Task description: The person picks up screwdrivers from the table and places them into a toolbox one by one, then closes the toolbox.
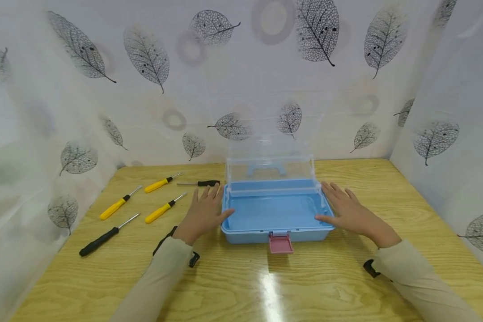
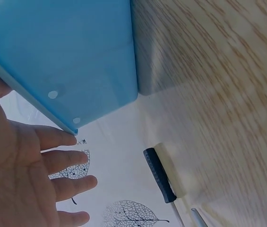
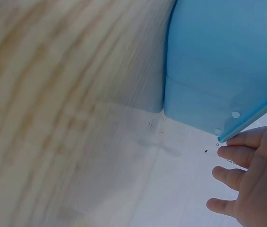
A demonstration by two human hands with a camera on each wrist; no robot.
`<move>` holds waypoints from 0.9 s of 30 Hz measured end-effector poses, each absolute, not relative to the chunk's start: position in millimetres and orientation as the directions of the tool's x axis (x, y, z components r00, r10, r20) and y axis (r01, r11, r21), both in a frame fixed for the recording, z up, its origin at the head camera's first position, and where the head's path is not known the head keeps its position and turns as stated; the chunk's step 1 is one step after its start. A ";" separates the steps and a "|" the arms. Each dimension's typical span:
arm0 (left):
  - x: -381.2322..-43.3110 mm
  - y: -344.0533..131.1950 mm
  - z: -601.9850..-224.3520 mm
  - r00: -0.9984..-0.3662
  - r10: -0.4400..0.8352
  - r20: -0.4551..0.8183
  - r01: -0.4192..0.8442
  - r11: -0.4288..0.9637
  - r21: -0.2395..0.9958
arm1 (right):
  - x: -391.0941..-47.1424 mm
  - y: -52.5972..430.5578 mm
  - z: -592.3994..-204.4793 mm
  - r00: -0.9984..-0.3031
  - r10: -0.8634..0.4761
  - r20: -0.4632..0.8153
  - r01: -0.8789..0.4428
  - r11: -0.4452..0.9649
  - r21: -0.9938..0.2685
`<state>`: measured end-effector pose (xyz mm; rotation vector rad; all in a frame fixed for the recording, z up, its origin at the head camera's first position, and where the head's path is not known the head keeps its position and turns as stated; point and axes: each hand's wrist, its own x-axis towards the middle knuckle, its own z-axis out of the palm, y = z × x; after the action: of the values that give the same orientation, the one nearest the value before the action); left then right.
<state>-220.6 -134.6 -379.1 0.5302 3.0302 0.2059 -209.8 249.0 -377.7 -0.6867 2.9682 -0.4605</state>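
Observation:
A light blue plastic toolbox point(image 1: 245, 237) stands on the table with its clear lid point(image 1: 269, 170) raised at the back. Its pink latch point(image 1: 281, 244) hangs down in front. My left hand point(image 1: 203, 212) lies along the left end, fingers straight and spread, thumb over the rim. At the opposite end, my right hand point(image 1: 348, 212) mirrors it, fingers extended and thumb reaching over the edge. Both wrist views show fingertips right at the rim of the blue wall point(image 2: 86, 61). Close beyond my left fingers is a small black-handled screwdriver point(image 1: 207, 183).
To the left on the wooden table point(image 1: 225, 286) lie yellow-handled screwdrivers point(image 1: 157, 214) and a longer black-handled screwdriver point(image 1: 100, 241). A white leaf-print curtain point(image 1: 241, 80) surrounds the table at the back and sides.

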 end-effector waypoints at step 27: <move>-219.3 -133.2 -382.3 -0.941 0.335 -0.054 0.319 0.927 0.196 | -200.9 248.0 -384.1 -0.881 -0.470 0.055 -0.473 0.875 -0.104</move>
<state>-219.3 -133.2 -382.3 0.5091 2.9992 0.2835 -200.9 248.0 -384.1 -0.7719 3.0686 -0.1815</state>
